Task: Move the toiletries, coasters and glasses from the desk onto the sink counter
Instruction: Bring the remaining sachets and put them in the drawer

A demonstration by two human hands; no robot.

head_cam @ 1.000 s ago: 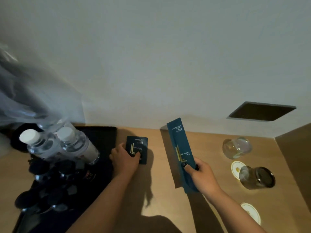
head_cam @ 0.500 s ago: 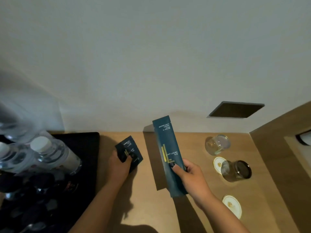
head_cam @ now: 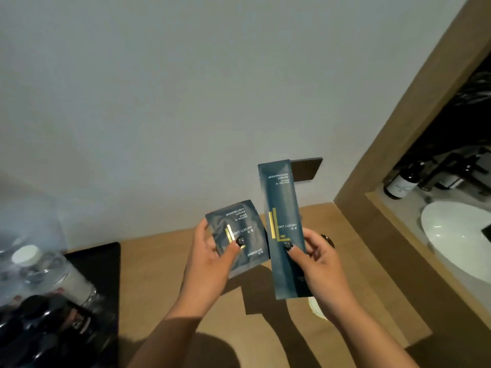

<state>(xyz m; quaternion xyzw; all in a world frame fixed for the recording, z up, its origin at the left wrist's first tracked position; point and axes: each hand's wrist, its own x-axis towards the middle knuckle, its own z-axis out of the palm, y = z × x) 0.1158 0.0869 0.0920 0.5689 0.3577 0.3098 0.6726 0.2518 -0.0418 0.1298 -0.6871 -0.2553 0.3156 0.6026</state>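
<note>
Both packets (one small (head_cam: pixel 237 236), one long (head_cam: pixel 283 229)) sit pinched between fingers (head_cam: pixel 293 253).

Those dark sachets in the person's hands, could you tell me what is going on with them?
A person is clearing hotel toiletries off the wooden desk. The left hand pinches a small shower cap sachet, and the right hand grips a long slim sachet upright; both are lifted clear of the desk. The sink counter with its white basin lies to the right, and neither sachet has reached it yet.
</note>
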